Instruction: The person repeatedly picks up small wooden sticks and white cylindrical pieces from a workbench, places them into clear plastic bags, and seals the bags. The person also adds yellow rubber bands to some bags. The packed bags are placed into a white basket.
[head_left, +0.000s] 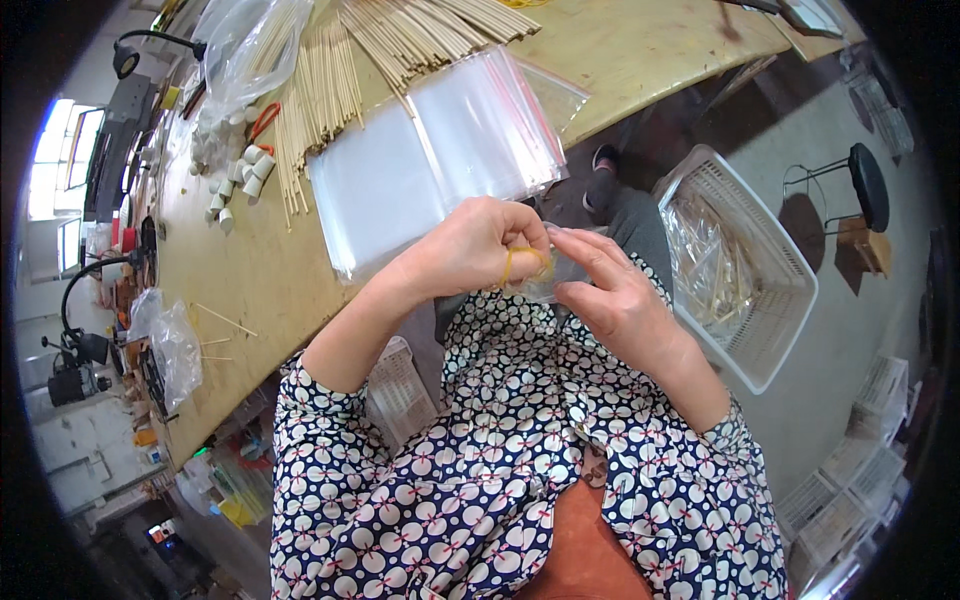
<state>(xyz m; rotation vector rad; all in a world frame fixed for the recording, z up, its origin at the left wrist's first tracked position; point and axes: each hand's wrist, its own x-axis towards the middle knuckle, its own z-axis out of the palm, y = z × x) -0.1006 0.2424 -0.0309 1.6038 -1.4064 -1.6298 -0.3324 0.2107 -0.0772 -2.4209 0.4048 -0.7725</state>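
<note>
Reading the clock from the middle of the view, a worn wooden table [250,300] spreads from eight o'clock round to one. At eleven and twelve a fan of thin wooden sticks [325,85] lies on it, next to a stack of clear plastic sleeves [385,180] just beyond the hands. White cylinders [250,175] cluster at ten, below a red looped handle [265,120] and a bunched clear bag [235,60]. A crumpled bag [180,350] sits at nine, near a black lamp [92,347].

Off the table, the grey floor [760,430] opens out from one to four. A white basket [790,340] stands near the person at three, holding glossy clear packets [710,260] with pale contents. Farther off, just above three, is a black-topped stool [868,188].

The left hand [475,240] is near the centre, over the person's lap, its fingers curled in and closed together on a yellow band [510,265] that loops around them. The right hand [620,300] comes in from four o'clock with its fingers stretched toward the left one, index fingertip right by the left hand's knuckles, thumb standing apart below. Clear plastic [545,288] lies between the two hands, beside the band; I cannot tell whether the right hand pinches it or only touches it.
</note>
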